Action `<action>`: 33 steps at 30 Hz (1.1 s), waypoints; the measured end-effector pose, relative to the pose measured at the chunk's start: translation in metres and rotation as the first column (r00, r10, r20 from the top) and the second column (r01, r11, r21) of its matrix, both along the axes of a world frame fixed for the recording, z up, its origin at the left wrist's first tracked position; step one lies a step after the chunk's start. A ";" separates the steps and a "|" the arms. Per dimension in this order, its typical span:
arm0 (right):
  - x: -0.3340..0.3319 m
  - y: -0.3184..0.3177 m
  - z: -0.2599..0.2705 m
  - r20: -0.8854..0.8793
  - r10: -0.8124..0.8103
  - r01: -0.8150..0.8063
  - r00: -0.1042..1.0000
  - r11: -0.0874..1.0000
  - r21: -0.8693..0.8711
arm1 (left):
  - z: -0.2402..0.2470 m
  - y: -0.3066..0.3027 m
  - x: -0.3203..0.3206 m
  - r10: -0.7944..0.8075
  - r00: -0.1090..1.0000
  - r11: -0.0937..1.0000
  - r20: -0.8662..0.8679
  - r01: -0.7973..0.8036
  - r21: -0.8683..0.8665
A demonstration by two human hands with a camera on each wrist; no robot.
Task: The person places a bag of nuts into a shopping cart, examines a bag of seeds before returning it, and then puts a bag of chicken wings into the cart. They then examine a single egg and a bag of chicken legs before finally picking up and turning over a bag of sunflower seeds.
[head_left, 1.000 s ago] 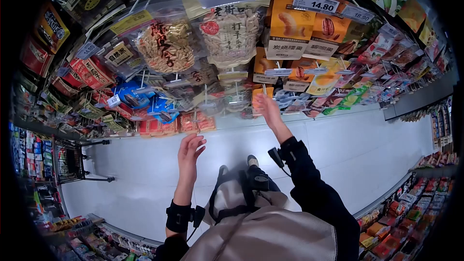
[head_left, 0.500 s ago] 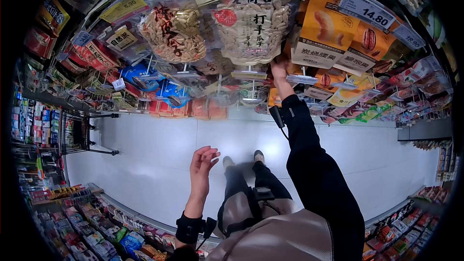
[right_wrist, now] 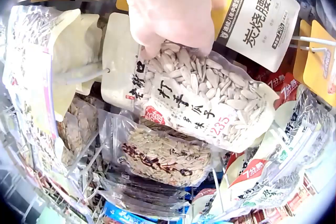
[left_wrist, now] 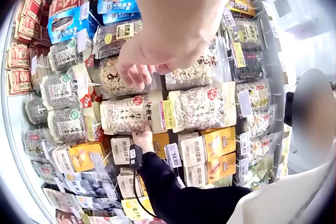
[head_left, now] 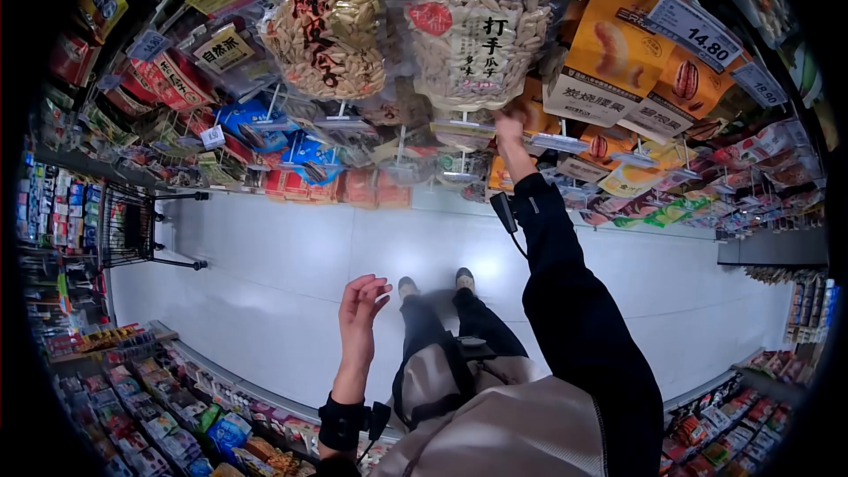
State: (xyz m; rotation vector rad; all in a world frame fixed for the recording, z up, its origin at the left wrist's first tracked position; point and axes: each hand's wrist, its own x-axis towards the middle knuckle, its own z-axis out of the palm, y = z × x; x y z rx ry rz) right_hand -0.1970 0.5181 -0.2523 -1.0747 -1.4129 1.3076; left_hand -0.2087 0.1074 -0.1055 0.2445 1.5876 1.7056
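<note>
Plastic seed bag [right_wrist: 220, 100] newly in R hand [right_wrist: 173, 11]

It's looking like a shop, i.e. a supermkt snack aisle: clear seed pkts [right_wrist: 220, 108] & orange nut pouches [head_left: 614, 40] are hanging in rows on pale prongs [right_wrist: 79, 74], w/ printed price tags [head_left: 698, 28] showing nos. such as 14.80 & 8.90. A black shopping cart [head_left: 124, 225] is standing on the shiny pale floor [head_left: 283, 291] to the left, & more shelves [head_left: 164, 333] are running along the opp. side, holding lots of colourful pkgs [head_left: 137, 415].
</note>
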 end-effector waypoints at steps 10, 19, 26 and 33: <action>0.043 -0.022 0.018 -0.172 0.312 -0.335 0.934 0.934 -0.127 | -0.003 -0.002 -0.002 -0.005 1.000 1.000 0.025 0.005 -0.002; 0.041 -0.025 0.027 -0.147 0.322 -0.345 0.935 0.921 -0.179 | -0.003 -0.002 0.001 -0.019 0.999 1.000 0.025 0.019 -0.002; 0.043 -0.022 0.015 -0.155 0.335 -0.360 0.930 0.914 -0.185 | -0.004 -0.005 0.000 0.001 0.999 1.000 0.047 -0.002 0.008; 0.054 -0.073 -0.078 -0.253 -0.053 -0.009 0.966 0.971 -0.237 | -0.013 -0.012 -0.007 -0.002 0.997 1.000 0.079 0.002 0.003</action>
